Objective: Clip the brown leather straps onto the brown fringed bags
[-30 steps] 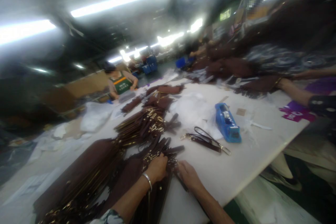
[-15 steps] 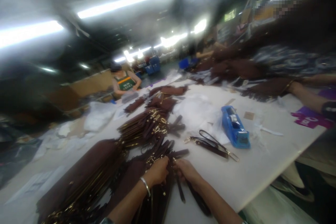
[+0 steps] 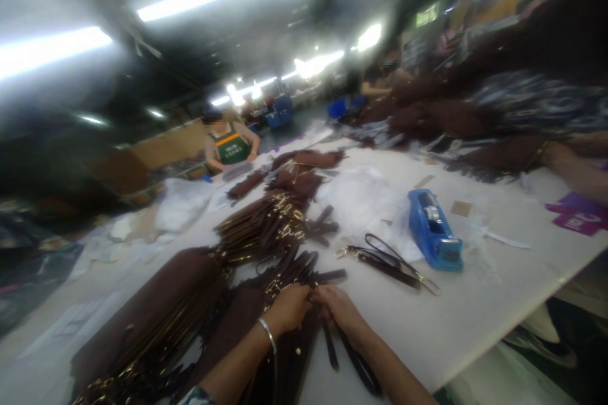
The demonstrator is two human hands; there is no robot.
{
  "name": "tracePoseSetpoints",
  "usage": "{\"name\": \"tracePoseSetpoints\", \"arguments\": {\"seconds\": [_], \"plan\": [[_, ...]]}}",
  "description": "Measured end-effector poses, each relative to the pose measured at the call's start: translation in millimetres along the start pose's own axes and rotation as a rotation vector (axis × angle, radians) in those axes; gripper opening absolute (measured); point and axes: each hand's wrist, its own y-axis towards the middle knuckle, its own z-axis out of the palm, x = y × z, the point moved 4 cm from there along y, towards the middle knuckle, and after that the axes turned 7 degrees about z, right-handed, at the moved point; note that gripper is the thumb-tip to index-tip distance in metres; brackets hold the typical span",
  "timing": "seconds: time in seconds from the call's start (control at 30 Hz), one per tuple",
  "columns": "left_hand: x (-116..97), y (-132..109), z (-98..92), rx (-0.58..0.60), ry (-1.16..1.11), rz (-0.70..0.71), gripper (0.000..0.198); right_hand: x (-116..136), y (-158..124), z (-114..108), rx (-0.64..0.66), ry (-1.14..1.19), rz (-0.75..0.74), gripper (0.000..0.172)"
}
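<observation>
My left hand (image 3: pixel 289 309), with a silver bangle at the wrist, is closed above a dark brown leather bag (image 3: pixel 232 335); what its fingertips pinch is hidden. Close against it, my right hand (image 3: pixel 342 311) grips a dark leather strap (image 3: pixel 331 349), whose narrow end and longer loop hang below the fingers. Beside my left forearm lies a stack of brown bags (image 3: pixel 147 310) with gold zips. Beyond my hands is a pile of straps with gold clasps (image 3: pixel 285 218). A separate wrist strap (image 3: pixel 389 271) with gold clips rests on the white table to the right.
A blue tape dispenser (image 3: pixel 434 234) stands on the white table (image 3: pixel 479 310). Crumpled clear plastic (image 3: pixel 361 202) lies behind it, and more bags (image 3: pixel 304 161) lie further back. A co-worker in a green apron (image 3: pixel 232 145) sits across; another person's arm (image 3: pixel 577 171) reaches in from the right.
My hands have drawn together, so the fingertips now meet where a small gap showed before. The view has shifted slightly, and the co-worker's arm at right shows less.
</observation>
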Motion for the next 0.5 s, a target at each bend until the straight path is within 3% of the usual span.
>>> {"name": "tracePoseSetpoints", "arguments": {"seconds": [0.5], "plan": [[-3,2,9.2,-0.087,0.109,-0.088,0.026,9,-10,4,0.008,-0.133,-0.075,0.042]]}}
